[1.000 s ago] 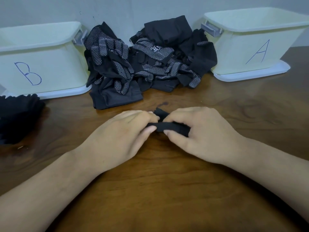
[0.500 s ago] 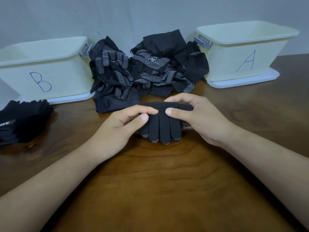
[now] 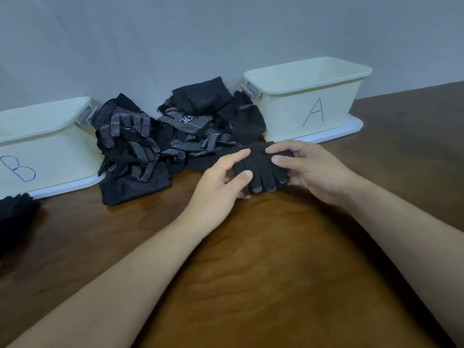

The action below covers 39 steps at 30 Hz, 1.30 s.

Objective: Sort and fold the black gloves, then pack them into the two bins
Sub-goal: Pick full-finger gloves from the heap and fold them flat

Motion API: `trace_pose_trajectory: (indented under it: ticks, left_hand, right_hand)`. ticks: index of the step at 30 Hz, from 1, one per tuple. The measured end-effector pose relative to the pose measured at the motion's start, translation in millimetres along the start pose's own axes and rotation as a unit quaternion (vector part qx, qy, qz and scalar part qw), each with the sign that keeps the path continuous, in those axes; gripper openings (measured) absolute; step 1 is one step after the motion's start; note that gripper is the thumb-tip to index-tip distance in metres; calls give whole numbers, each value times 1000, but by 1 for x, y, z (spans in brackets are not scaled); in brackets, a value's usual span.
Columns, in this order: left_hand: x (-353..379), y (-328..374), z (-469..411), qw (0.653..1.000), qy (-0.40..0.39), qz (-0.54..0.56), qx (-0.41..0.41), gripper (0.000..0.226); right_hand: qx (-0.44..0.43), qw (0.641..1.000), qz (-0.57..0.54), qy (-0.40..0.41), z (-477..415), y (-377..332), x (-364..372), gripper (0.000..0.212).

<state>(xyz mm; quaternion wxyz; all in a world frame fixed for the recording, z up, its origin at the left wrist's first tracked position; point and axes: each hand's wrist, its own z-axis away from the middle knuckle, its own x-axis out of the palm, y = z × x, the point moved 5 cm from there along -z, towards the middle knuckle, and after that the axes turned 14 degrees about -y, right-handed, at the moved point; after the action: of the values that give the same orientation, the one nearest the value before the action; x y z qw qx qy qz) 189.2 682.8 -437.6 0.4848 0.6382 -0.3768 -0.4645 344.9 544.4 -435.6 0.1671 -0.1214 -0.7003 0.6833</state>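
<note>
While the folded glove [image 3: 261,169] was held between both hands in front of the loose pile [image 3: 155,146], the left hand [image 3: 221,182] pinched its left edge and the right hand [image 3: 313,169] gripped its right side. A loosened grip would probably let the fold spring open. The bins were handwritten: bin A [image 3: 283,114], bin B [image 3: 50,151]. One logo [image 3: 185,119] in the pile was illegible.

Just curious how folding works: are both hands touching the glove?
Touching. The head view shows the left hand and right hand pinching the glove at its sides.

wood table [image 3: 276,285]: bin b [image 3: 55,156] left, glove pile [image 3: 155,146] middle, bin a [image 3: 288,109] right, dark stack [image 3: 15,217] far left.
</note>
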Motion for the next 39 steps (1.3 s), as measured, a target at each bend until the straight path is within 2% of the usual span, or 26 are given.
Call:
trace_pose_trajectory:
  ticks: [5,7,10,18,22,25,28,32,34,36,39]
  left_hand:
    - [77,5,-78,997,-58,30,-32,51]
    - [108,7,-107,994,-74,56,-54,54]
    - [146,7,-144,987,-99,78,-97,62]
    - [167,10,-187,987,-108,17,-119,67]
    - [159,17,-180,987,-109,-97,-72,46]
    - [157,18,-175,976,-85,-200,-17,52]
    - [165,12,-168,963,-101,-246,30,48]
    - [166,9,-163,943,-117,-308,40,52]
    - [161,11,-161,949,-111,-291,40,54]
    - [154,13,-156,954,-105,-280,40,54]
    - [137,12,-143,949,-96,-297,41,57]
  right_hand:
    - [42,992,-4,118,18,-10,-93,21]
    - [66,979,0,195,27,-14,-124,24]
    - [97,947,74,298,38,-11,-169,28]
    - [89,884,248,386,33,-4,-219,26]
    - [106,852,307,411,39,-5,-223,32]
    - [107,841,340,407,39,-5,-220,32]
    - [100,826,382,401,37,-8,-214,24]
    - [80,797,448,396,39,-16,-204,23]
    - [55,785,499,363,33,-21,-194,24]
    - [40,787,540,295,24,-21,-179,22]
    - [61,791,566,224,14,-12,-162,19]
